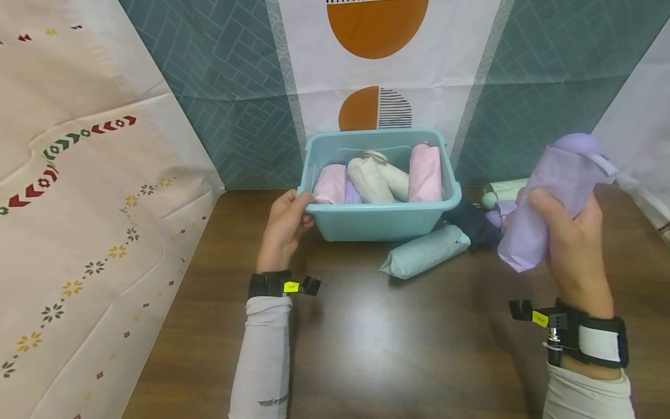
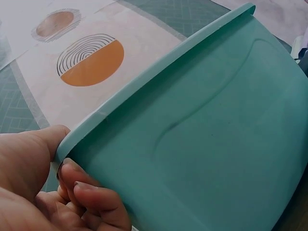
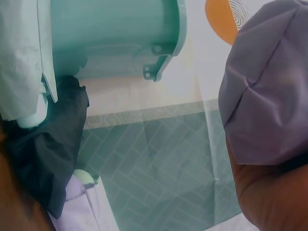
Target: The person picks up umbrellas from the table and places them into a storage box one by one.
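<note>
My right hand point(image 1: 573, 244) grips a lavender folded umbrella point(image 1: 567, 174), raised above the table to the right of the bin, its rounded handle end and strap uppermost. In the right wrist view the lavender cover point(image 3: 269, 86) hides most of the fingers. With thumb and curled fingers my left hand point(image 1: 285, 224) pinches the front left rim of a light blue plastic bin point(image 1: 377, 224). The left wrist view shows the thumb over that rim. Inside the bin lie pink umbrellas point(image 1: 425, 174), cream umbrellas point(image 1: 370, 180) and a partly hidden lavender one point(image 1: 352, 192).
A pale teal folded umbrella point(image 1: 426, 251) lies on the brown table point(image 1: 366, 349) before the bin. Beside it are a black umbrella point(image 1: 473, 224), a green one point(image 1: 508, 189) and another lavender one point(image 1: 494, 216), partly hidden. A patterned cloth point(image 1: 251, 99) hangs behind.
</note>
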Demonstrator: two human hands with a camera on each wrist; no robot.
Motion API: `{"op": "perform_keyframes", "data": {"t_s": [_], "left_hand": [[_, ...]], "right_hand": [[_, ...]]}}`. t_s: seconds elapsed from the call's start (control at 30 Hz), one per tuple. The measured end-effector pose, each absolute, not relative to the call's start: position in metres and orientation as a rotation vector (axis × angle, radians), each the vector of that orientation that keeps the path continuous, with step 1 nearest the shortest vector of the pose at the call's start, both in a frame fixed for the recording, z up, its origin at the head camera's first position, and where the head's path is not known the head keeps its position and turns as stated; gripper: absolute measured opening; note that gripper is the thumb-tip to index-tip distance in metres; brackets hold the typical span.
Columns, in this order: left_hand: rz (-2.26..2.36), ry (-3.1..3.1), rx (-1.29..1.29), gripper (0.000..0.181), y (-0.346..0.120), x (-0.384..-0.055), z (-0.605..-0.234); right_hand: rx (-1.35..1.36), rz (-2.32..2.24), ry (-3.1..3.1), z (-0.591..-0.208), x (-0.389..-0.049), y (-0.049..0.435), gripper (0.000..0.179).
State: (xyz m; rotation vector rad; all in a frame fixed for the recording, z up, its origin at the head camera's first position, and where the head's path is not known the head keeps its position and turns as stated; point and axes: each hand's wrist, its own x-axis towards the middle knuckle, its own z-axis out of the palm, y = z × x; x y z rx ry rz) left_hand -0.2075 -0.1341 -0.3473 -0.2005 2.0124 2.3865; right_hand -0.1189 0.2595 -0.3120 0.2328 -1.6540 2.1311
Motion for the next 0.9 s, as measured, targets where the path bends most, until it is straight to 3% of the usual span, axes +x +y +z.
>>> {"op": "perform_keyframes", "data": {"t_s": [0.9], "left_hand": [[2.459,1.967,-0.139,0.014,-0.1327,-0.2083,-0.3502]], "right_hand": [[0.162,2.149,-1.606,-0.3121,-0.1176,0.2558,0.039]]}}
